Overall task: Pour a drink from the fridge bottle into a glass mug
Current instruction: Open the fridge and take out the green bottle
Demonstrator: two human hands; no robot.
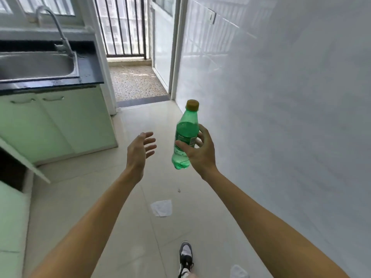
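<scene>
My left forearm [96,213] and right forearm [261,213] are bare from the lower corners of the view up to the wrists, long and slim, and my left hand [140,149] and right hand [200,155] are bare as well. On the one foot I can see I wear a low trainer [185,255] with a pale grey toe, a white band across it, dark sides and dark laces. Just behind the trainer a small patch of bare leg [191,275] shows at the bottom edge.

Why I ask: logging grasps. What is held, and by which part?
The right hand holds the green bottle around its labelled middle; the left hand holds nothing.
</scene>
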